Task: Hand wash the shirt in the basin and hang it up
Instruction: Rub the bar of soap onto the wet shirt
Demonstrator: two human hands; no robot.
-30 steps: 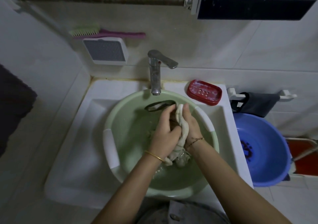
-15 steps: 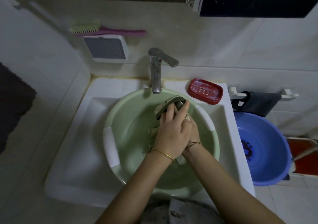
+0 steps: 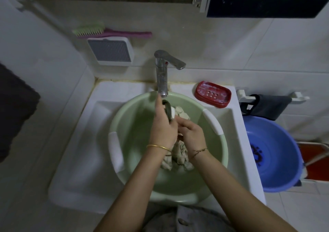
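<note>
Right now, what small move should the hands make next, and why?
Probably rub the bunch in the left hand against the bunch in the right hand: each grips part of the shirt, held together over the basin.

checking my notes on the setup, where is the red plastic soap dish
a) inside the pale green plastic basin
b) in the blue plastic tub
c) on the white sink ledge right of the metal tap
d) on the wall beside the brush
c: the red plastic soap dish sits on the white sink ledge, right of the metal tap and outside the pale green plastic basin.
</note>
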